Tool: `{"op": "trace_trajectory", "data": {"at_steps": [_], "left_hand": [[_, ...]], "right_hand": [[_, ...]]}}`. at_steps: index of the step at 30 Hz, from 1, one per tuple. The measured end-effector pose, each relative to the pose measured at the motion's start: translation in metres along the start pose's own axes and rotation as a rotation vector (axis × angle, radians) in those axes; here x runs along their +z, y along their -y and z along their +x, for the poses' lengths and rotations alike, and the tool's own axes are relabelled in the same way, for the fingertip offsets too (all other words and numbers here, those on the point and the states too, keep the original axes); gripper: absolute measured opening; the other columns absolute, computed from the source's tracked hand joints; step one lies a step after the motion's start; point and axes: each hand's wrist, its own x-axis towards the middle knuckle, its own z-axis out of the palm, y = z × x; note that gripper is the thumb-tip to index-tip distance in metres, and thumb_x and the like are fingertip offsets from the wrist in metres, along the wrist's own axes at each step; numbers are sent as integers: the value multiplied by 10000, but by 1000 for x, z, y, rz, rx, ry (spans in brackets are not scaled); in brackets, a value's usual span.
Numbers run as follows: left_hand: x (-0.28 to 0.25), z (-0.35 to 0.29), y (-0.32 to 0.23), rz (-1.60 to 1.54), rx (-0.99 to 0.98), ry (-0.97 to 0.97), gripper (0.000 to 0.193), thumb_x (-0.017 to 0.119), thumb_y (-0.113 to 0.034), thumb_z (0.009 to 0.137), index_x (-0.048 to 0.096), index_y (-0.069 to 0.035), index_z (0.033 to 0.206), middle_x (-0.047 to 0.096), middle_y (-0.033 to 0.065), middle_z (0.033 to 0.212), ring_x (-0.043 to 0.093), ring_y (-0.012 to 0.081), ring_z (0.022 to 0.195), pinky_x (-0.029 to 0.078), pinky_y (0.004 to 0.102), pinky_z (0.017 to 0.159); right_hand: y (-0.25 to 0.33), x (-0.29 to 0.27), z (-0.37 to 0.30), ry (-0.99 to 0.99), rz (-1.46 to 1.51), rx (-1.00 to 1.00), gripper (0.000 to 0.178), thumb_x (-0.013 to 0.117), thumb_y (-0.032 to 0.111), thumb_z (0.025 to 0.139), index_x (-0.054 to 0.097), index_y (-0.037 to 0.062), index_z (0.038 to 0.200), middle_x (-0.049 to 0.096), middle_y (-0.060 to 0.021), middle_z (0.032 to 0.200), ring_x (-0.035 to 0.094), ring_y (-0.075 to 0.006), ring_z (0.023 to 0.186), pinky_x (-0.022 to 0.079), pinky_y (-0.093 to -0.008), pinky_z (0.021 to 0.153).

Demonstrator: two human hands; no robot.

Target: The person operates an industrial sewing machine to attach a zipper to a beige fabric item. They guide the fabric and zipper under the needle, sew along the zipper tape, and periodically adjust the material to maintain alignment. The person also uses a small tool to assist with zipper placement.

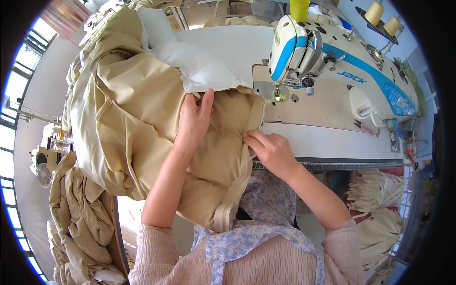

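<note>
A large khaki garment (142, 121) with a white lining (202, 64) is spread over the left part of the sewing table and hangs off its front edge. My left hand (194, 116) is closed on the garment's upper edge, where khaki cloth meets the white lining. At the right edge of the khaki cloth, my right hand (268, 149) pinches the fabric between thumb and fingers. A thin white strip shows just below those fingertips. The sewing machine (304, 57), white and blue, stands to the right, its presser foot (280, 92) apart from the cloth.
The white tabletop (323, 140) extends right of the garment, with a ruler strip (327, 166) along its front edge. More khaki garments (78, 213) are heaped at lower left. Bundled pale cloth (375, 190) lies at lower right. Thread cones (374, 13) stand at the back right.
</note>
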Motion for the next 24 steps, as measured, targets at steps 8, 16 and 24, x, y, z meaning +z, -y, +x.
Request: {"op": "trace_trajectory", "data": {"at_steps": [8,16,24], "left_hand": [[63,102,-25,528,806,-24,588,509,-519,1058,648,47,1138,684,264,1019,641,438,960,505,450,907],[80,115,-3,226,365,510,497,551,-440,1050,685,25,1164,698,228,1084,660,394,961,503,392,892],[39,11,16,502,663,283,206,712,-141,916,688,-12,1075,631,163,1010,654,380,893,542,437,783]], "right_hand": [[50,5,-9,21,228,-34,190,667,89,809,682,62,996,669,-28,980,647,-150,640,521,-299,613],[44,-17,-27,30,206,125,234,660,91,820,701,91,1051,694,-3,999,640,-163,625,519,-299,606],[44,-14,-27,-35,273,187,270,719,53,769,708,104,1034,706,-1,940,667,-198,640,544,-319,591]]}}
